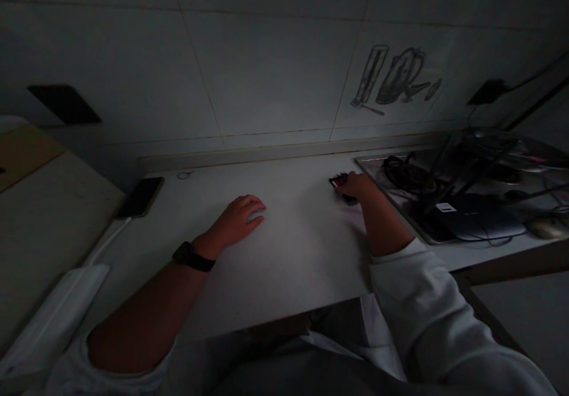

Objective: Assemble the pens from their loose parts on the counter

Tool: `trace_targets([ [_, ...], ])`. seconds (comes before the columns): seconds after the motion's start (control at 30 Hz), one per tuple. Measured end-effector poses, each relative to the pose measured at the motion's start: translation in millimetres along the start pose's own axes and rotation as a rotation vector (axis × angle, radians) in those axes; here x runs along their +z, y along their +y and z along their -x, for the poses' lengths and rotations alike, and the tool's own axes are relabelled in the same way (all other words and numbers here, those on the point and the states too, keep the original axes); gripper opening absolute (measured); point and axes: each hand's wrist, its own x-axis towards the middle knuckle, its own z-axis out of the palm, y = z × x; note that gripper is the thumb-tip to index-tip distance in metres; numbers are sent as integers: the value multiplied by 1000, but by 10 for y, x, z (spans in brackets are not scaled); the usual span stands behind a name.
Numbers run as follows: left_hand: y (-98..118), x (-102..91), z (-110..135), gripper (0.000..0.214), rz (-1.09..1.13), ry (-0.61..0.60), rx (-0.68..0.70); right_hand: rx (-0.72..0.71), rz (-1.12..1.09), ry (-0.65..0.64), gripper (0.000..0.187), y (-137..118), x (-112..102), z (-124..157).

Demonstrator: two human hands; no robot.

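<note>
The scene is dim. My left hand [239, 217] lies on the white counter [284, 254] with its fingers curled over a small pale object [256, 215] that I cannot name. A black watch band circles that wrist. My right hand [360, 186] reaches toward the counter's far right and closes on a small dark object with red and blue marks [340, 181]. Both sleeves are white and pushed up.
A dark phone [141, 197] lies at the counter's far left. A metal gas stove [413, 176] with cables, a dark flat item [482, 218] and cookware sits at the right. A tiled wall with a scribbled drawing [393, 79] stands behind. A small ring [183, 175] lies near the wall.
</note>
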Motion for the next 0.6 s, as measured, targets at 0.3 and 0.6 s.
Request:
trace_targets([
  [0.3, -3, 18, 7, 24, -1, -13, 1, -245, 61, -65, 49, -323, -19, 228],
  [0.6, 10, 0, -2, 23, -14, 3, 4, -582, 40, -47, 41, -831, 114, 628],
])
